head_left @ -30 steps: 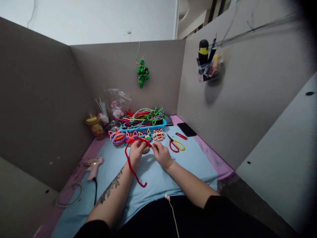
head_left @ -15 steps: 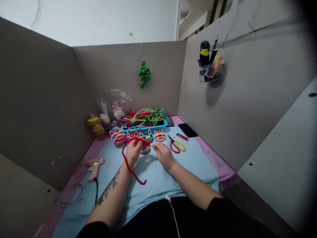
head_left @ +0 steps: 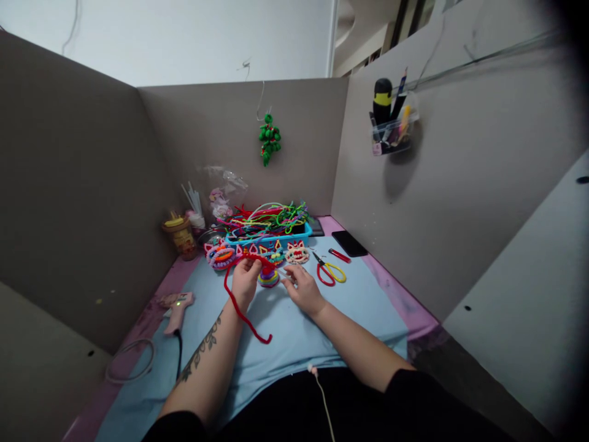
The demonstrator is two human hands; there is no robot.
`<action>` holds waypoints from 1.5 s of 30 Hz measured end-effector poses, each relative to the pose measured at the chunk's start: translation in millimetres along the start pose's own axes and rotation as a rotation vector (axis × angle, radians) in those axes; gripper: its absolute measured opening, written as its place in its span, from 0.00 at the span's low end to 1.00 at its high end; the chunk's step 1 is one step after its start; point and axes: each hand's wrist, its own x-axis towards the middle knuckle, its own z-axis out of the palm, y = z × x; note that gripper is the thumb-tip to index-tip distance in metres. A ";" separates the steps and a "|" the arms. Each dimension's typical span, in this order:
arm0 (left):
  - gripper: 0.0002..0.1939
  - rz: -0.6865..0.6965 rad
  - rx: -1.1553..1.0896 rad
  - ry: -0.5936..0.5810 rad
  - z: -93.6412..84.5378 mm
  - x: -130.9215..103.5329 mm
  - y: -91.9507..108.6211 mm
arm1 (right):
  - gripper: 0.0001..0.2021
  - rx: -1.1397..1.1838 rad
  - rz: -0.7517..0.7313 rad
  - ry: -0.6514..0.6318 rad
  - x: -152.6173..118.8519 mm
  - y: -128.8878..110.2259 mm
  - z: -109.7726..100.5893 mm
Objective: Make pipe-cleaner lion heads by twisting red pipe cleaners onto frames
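Mid-frame, we pinch a red fuzzy strand [head_left: 243, 318] in our left hand [head_left: 245, 281], our right hand [head_left: 304, 291] near it; scissors [head_left: 321, 263] lie right of centre, a glue gun [head_left: 177, 314] lower left.

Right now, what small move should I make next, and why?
I'd probably bring your right hand to the near end of the red stem. Your left hand pinches it, its long tail hangs loose, and the right fingers look apart from the red. Whether they hold anything is too small to tell.

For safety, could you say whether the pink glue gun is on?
Apparently on: the pink, pistol-shaped glue gun shows a lit green light.
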 end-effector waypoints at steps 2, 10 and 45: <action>0.16 -0.011 -0.028 0.014 1.0 -0.1 2.5 | 0.07 -0.017 0.016 0.012 1.0 -0.1 -0.7; 0.13 -0.107 -0.252 0.021 6.0 -2.8 12.0 | 0.06 -0.076 -0.020 0.040 0.0 2.0 0.8; 0.12 -0.065 -0.275 0.044 8.2 -4.2 2.8 | 0.09 -0.097 -0.018 0.022 -2.2 2.5 -0.5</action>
